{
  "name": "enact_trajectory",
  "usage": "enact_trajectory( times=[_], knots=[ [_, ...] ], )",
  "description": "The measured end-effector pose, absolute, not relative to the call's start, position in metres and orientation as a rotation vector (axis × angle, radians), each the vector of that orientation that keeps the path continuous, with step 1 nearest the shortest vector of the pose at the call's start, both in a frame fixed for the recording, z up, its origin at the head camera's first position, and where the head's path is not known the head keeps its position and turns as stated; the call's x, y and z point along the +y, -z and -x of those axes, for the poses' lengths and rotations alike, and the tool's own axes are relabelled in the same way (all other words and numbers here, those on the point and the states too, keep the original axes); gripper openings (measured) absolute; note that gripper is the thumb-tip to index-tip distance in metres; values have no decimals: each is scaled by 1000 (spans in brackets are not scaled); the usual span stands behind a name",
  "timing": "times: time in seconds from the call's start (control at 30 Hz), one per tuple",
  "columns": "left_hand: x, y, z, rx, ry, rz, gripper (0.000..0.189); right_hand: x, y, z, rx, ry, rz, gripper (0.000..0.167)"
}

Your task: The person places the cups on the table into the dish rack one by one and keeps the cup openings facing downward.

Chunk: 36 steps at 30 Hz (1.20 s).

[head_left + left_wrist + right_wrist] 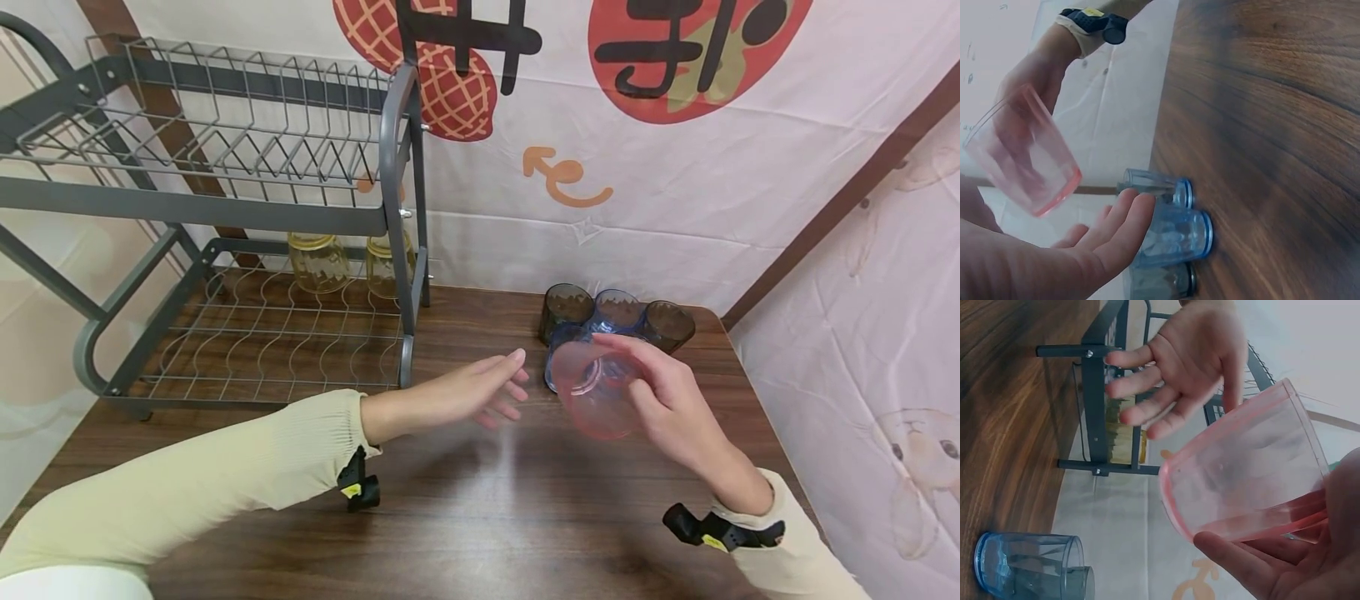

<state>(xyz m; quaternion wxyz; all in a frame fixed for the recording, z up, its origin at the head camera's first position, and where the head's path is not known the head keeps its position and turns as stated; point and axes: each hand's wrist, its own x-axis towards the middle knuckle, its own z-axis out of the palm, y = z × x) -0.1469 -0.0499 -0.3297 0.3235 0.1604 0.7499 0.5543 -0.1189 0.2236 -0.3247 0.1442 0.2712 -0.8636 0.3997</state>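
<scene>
A clear pink cup point(600, 408) is held up over the table by my right hand point(678, 404), fingers and thumb gripping its side. The right wrist view shows the pink cup point(1247, 469) tilted, with nothing in it. My left hand point(480, 392) hovers left of the cup, fingers extended and apart from it. Behind the pink cup, a blue cup point(558, 358) stands in front of another blue cup point(618, 308) and two dark grey cups, one on the left point(567, 308) and one on the right point(667, 323).
At the left stands a grey two-tier dish rack point(277, 218). Two yellowish glass jars, one point(318, 265) left of the other point(382, 268), are on its lower shelf. A printed cloth point(660, 183) hangs behind the wooden table point(465, 517).
</scene>
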Motion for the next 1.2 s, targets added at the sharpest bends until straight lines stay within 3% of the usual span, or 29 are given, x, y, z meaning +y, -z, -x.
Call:
enact_trajectory(
  times=[0.67, 1.2],
  knots=[
    [-31, 336, 154, 1840, -1572, -337, 74, 207, 343, 125, -2213, -802, -1086, 56],
    [-17, 341, 148, 1764, -1651, -295, 72, 200, 355, 127, -2101, -645, -1139, 53]
  ],
)
